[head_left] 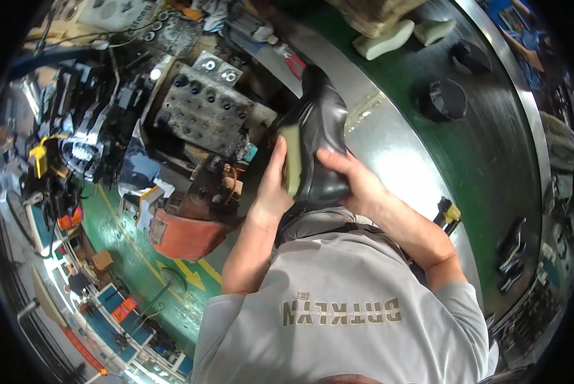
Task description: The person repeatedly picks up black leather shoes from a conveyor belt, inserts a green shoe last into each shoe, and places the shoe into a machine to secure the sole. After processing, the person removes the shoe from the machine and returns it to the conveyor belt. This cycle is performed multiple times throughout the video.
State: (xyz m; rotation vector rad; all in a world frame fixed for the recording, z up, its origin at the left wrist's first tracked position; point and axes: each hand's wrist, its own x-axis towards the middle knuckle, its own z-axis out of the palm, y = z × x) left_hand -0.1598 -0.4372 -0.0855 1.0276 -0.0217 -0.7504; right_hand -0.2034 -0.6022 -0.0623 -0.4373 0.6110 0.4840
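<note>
A black leather boot is held in front of my body, its narrow end pointing away from me. Along its left side shows a pale yellow-green surface, perhaps the sole side or a last inside. My left hand grips the boot from the left, thumb and fingers pressed to the pale part. My right hand wraps the boot's right side, with the thumb lying on the black leather. The fingertips of both hands are partly hidden by the boot.
A dark machine with a drilled metal block stands at left, above an orange-red housing. Red-handled pliers lie beyond the boot. Right of a shiny metal ledge, a green belt carries pale lasts and a black cylinder.
</note>
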